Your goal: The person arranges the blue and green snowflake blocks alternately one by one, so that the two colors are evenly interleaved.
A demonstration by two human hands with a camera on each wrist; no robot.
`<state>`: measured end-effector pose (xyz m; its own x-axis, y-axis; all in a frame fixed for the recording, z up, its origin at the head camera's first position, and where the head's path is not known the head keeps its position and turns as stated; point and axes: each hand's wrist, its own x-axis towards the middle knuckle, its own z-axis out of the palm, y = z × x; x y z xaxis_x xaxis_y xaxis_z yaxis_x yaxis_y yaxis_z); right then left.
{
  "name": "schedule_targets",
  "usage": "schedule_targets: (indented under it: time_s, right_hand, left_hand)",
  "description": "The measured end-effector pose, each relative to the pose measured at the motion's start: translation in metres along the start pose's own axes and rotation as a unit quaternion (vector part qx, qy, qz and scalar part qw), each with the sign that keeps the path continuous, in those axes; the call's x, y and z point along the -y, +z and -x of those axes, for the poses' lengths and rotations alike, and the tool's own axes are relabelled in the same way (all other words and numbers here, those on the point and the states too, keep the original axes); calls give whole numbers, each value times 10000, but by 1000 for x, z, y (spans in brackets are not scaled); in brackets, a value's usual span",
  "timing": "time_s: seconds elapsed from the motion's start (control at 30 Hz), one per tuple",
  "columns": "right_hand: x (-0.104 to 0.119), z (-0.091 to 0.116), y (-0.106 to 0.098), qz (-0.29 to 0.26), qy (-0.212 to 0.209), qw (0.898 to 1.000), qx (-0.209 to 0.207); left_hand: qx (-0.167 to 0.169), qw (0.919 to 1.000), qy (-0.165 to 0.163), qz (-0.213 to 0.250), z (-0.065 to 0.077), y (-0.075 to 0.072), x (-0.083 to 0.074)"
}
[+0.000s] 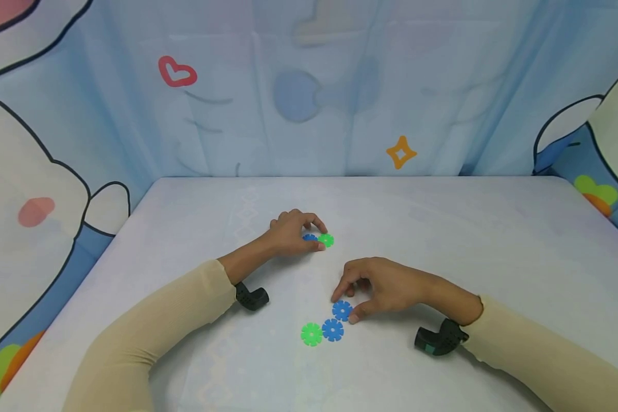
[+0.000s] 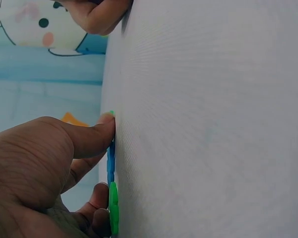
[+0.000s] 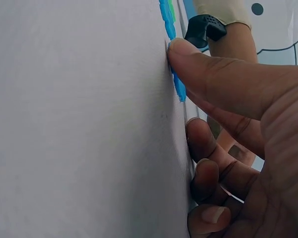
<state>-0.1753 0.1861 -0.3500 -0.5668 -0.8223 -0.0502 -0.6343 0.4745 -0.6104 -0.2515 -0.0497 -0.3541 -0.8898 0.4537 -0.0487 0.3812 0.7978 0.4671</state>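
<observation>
Notched plastic interlocking discs lie flat on the table in two groups. In the head view, my left hand [image 1: 293, 233] is at the far group, thumb and index finger pinching the edges of a green disc [image 1: 328, 240]. A blue disc [image 1: 309, 237] lies under that hand, partly hidden; a second green disc [image 2: 114, 208] shows by its curled fingers in the left wrist view. My right hand [image 1: 386, 285] pinches a nearer blue disc [image 1: 342, 311] between thumb and index finger. Against this one sits another blue disc [image 1: 332, 330], with a green disc [image 1: 311, 334] to its left.
A pale cloth covers the table [image 1: 468, 240]. Behind it hangs a light blue printed curtain [image 1: 226, 114]. Each wrist carries a black camera, the left camera [image 1: 252, 297] and the right camera [image 1: 440, 337], both close over the cloth.
</observation>
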Motion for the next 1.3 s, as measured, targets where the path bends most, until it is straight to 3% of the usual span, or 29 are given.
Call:
schedule_targets:
  time_s: [0.53,1.3]
  right_hand:
    - [2,-1,2,75,90,9999,-73]
    - [4,0,5,-343,111,9993,66]
  left_hand:
    - [-89,10000,18,33,2,0,-1]
    - [-81,10000,26,6,3,0,-1]
